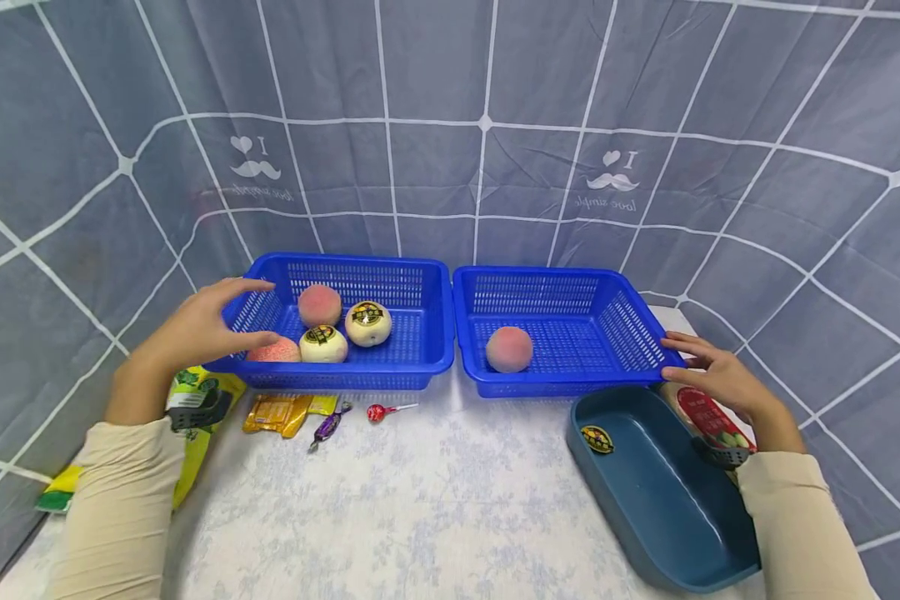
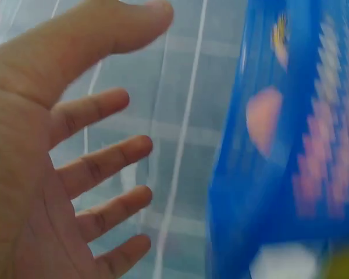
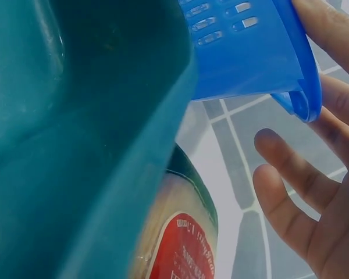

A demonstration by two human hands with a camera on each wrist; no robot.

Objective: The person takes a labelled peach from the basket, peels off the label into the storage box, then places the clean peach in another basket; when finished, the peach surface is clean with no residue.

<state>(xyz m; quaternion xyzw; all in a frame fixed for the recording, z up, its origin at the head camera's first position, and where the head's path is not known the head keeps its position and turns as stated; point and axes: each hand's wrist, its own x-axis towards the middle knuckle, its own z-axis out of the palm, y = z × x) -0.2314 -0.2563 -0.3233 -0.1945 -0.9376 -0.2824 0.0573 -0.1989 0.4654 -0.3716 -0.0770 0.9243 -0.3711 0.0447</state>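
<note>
Sleeves [image 1: 123, 508] foremost | left hand [image 1: 191, 329]: fingers spread, left basket [image 1: 360, 377] just rightward, long axis left-right | right hand [image 1: 723, 382]: nearer right basket [image 1: 570, 346], fingers spread at its right rim

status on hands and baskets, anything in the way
Left hand open by left blue slotted plastic basket; right hand at rim of right blue slotted basket, round pink peach inside. Blue-green plastic tub close in front, possibly crowding.

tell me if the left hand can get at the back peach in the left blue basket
Likely yes: the left hand is empty, at the left end of the left blue basket, and nothing covers the back peach from above.
</note>
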